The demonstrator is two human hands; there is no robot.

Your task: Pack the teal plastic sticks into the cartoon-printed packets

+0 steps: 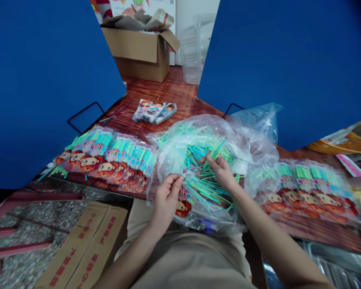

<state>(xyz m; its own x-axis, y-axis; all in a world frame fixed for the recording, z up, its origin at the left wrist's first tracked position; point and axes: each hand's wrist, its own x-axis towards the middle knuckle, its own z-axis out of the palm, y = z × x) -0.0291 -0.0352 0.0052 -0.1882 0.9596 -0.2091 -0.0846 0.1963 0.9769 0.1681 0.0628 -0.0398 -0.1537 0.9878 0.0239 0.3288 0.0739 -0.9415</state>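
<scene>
My left hand (168, 196) pinches the edge of a small clear packet printed with a red-haired cartoon face (183, 208). The packet hangs down at the near side of a large clear plastic bag (171, 154). That bag lies open before me, full of loose thin green and blue plastic sticks (210, 190). Over the pile, my right hand (221, 168) is closed on a few green sticks (218, 148) that point up and to the right. Its fingertips are partly hidden by the sticks.
Filled packets lie in overlapping rows at left (105, 158) and right (307, 188). Several small printed packets (155, 110) rest farther back. Blue panels (48, 80) flank the wooden table (180, 88). A cardboard box (138, 48) stands behind; a taped carton (84, 245) is on the floor.
</scene>
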